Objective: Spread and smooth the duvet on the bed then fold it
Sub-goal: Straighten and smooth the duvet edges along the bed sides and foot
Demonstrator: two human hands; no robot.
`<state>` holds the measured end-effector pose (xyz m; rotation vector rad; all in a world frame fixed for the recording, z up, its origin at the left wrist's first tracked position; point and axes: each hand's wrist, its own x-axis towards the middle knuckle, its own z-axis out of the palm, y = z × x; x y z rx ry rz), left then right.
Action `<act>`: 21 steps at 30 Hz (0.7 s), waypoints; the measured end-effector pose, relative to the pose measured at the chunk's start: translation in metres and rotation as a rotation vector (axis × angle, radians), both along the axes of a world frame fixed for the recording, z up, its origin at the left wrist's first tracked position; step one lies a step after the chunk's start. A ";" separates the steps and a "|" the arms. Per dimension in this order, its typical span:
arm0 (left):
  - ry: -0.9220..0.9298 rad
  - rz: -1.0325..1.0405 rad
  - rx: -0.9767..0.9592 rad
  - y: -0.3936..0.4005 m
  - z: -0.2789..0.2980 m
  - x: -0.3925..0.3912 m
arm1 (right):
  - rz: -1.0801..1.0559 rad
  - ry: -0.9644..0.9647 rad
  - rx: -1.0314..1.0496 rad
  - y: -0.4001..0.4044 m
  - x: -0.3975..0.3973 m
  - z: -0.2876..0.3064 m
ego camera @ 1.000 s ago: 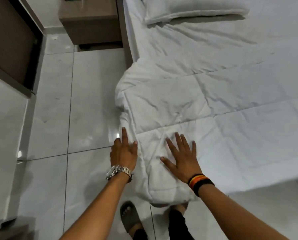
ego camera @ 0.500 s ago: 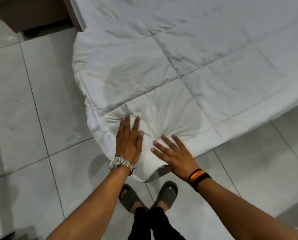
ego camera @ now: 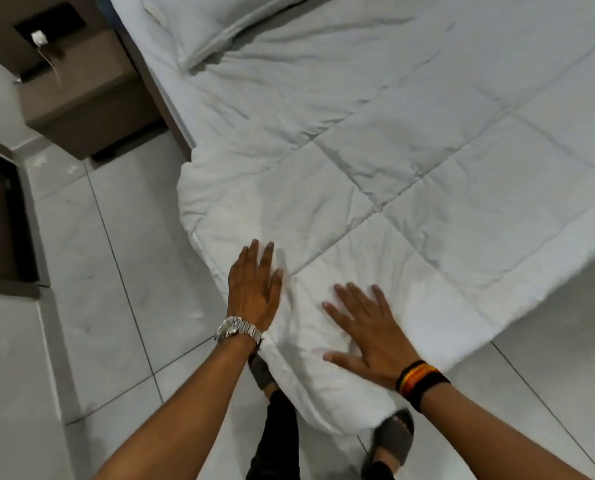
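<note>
Duvet [ego camera: 410, 174] is laid across the bed, and its near-left corner droops off the edge toward the floor tiles [ego camera: 122, 306]. Only the head view here: left hand [ego camera: 252, 289] and right hand [ego camera: 368, 334] are both flat on that corner, fingers spread, gripping nothing. My worry is that with palms only, a push could slide the overhanging corner off or bunch new creases, since nothing's pinned.
</note>
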<state>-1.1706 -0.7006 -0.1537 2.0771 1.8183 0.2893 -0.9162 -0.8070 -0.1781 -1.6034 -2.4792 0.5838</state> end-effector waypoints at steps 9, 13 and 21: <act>-0.020 0.087 0.110 0.277 -0.015 -0.089 | -0.439 -0.194 0.022 0.090 -0.085 -0.060; 0.084 -0.178 -0.052 0.344 -0.023 -0.101 | -0.453 -0.205 0.096 0.093 -0.083 -0.066; -0.076 -0.267 -0.148 0.346 -0.007 -0.115 | -0.693 -0.114 0.010 0.183 -0.158 -0.024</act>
